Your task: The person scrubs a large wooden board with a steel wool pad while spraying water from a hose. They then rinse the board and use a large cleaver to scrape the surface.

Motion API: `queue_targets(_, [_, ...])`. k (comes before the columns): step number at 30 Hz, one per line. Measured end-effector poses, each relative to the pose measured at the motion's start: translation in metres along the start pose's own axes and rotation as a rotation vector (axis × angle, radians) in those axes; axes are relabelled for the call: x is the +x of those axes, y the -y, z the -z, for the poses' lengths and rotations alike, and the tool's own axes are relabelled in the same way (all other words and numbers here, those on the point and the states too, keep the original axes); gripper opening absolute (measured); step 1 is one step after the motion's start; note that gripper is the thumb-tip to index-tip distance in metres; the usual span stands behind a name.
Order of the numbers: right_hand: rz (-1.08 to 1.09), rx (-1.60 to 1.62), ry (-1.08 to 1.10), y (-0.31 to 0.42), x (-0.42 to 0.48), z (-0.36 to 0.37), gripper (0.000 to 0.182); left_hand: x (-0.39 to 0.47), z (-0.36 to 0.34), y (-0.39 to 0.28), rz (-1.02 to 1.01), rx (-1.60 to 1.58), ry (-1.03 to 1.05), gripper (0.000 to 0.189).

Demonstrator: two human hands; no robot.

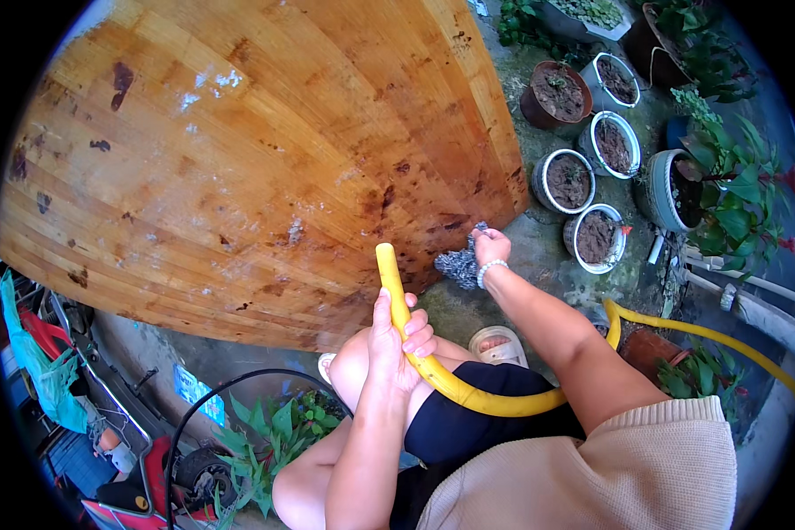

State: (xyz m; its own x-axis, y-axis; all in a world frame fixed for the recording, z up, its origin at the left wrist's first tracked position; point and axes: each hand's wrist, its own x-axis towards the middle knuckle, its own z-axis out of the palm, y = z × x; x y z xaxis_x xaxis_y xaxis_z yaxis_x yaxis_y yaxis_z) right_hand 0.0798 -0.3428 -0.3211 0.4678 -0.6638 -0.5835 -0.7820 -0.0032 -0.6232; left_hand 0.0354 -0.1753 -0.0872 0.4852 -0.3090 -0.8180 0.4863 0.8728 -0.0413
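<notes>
My left hand (pixel 401 338) grips a yellow hose (pixel 460 387) near its end, with the thumb laid along it. The hose's open end points up toward a large stained wooden board (pixel 265 152). No water can be made out coming from it. From the grip, the hose curves across my lap and passes under my right arm. In my right hand (pixel 492 248) is a bunched grey cloth (pixel 460 264), held at the board's near right edge. Dark blotches and whitish patches mark the wood.
Several pots of soil (pixel 568 180) stand on the mossy concrete to the right, beside a leafy potted plant (pixel 729 192). The hose runs on past a fallen brown pot (pixel 649 354). At lower left are a red vehicle (pixel 152 477), a black cable (pixel 238 376) and green plants (pixel 271 424).
</notes>
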Motion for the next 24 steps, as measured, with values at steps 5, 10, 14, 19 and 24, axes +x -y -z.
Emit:
queue_targets(5, [0.033, -0.017, -0.043, 0.011, -0.012, -0.003, 0.021, 0.003, -0.005, 0.002, 0.026, -0.039, 0.004, 0.034])
queue_targets(10, [-0.269, -0.263, -0.163, 0.013, -0.020, -0.003, 0.025, 0.002, -0.004, 0.000, 0.010, -0.011, -0.013, 0.036])
queue_targets(14, [-0.199, -0.236, -0.223, 0.004, -0.021, -0.005, 0.026, 0.007, -0.008, 0.002, 0.092, 0.024, -0.024, 0.036])
queue_targets(19, [-0.122, -0.150, 0.113, -0.005, -0.054, -0.028, 0.023, 0.010, -0.002, 0.002, 0.120, 0.005, 0.029, 0.035])
queue_targets(24, [-0.178, -0.282, -0.054, -0.003, -0.057, -0.035, 0.026, 0.005, -0.004, 0.001, 0.069, -0.001, -0.019, 0.036])
